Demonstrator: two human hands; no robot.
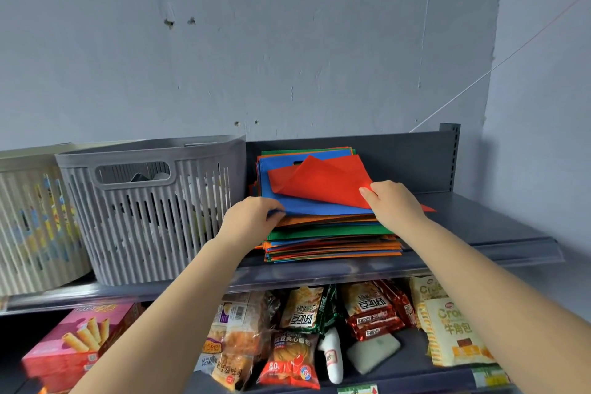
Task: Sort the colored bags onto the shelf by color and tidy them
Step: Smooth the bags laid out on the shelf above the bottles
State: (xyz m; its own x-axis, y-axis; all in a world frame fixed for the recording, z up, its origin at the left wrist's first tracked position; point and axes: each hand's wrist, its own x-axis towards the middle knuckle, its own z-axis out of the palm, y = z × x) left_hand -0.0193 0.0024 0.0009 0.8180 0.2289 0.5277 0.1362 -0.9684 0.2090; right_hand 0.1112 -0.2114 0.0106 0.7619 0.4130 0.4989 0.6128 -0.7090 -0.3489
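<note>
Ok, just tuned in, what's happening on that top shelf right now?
A person is working through a mixed stack of colored bags on the upper shelf, beside a grey basket. The right hand pinches the red bag lying on top, its corner folded over. The left hand grips the near corner of the blue bag just beneath. Orange, green and blue layers are still interleaved below, so the sorting is not yet done.

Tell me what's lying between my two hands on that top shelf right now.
In the head view, the blue bag spans the stretch between the left hand and right hand, with the folded red bag on it.
</note>
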